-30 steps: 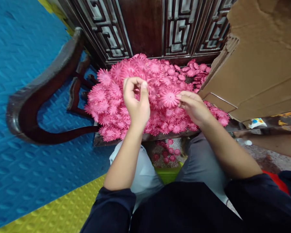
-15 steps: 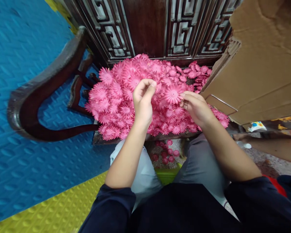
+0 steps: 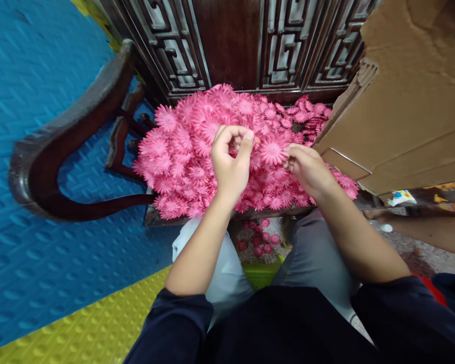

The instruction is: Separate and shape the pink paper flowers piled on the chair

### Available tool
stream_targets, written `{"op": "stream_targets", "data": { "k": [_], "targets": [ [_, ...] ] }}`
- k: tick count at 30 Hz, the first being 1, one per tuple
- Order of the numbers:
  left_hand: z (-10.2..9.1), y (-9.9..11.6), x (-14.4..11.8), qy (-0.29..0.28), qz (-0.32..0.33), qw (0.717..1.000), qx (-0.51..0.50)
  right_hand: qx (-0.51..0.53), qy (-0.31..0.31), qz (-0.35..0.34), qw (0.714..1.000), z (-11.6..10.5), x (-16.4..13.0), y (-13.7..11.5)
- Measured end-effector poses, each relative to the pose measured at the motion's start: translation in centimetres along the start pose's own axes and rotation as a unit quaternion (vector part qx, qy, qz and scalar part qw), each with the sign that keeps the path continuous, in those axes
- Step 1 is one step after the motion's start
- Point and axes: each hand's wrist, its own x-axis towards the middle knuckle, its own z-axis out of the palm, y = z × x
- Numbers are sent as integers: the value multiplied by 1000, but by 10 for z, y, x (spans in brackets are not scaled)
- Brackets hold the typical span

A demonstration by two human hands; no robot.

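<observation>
Between the thumb and fingers of my right hand [image 3: 305,166] is the edge of a pink artificial flower [image 3: 272,152], its face turned up toward me. My left hand [image 3: 233,156] is closed in a pinch just left of that flower. A tiny pinkish bit shows at its fingertips, too small to name. Both hands hover over a big heap of pink artificial flower heads [image 3: 174,164], piled on a dark wooden bench seat [image 3: 163,218].
A curved wooden armrest [image 3: 41,187] bounds the left, with blue matting [image 3: 30,263] beyond. Carved panels [image 3: 231,45] stand behind the heap. A cardboard box [image 3: 413,111] fills the right. Fallen flowers [image 3: 266,237] lie on the floor below; another person's limb [image 3: 432,233] shows at right.
My left hand has moved right, closer to the flower in my right hand. The right hand and its flower have shifted only slightly to the right.
</observation>
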Motion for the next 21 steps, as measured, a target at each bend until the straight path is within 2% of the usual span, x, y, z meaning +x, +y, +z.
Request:
{"op": "stream_targets", "data": {
  "k": [6, 10, 14, 17, 21],
  "targets": [
    [2, 4, -2, -32, 55, 995, 76, 34, 28, -68, 997, -5, 4, 3],
    [4, 6, -5, -60, 86, 990, 96, 18, 40, -54, 998, -2, 1, 2],
    [7, 4, -7, -80, 79, 990, 83, 16, -18, -22, 999, 4, -6, -1],
    [9, 3, -8, -94, 73, 988, 103, 11, -67, -47, 997, 7, -9, -3],
    [9, 3, -9, -104, 74, 980, 154, -19, -84, -81, 993, 8, -10, -4]
  ]
}}
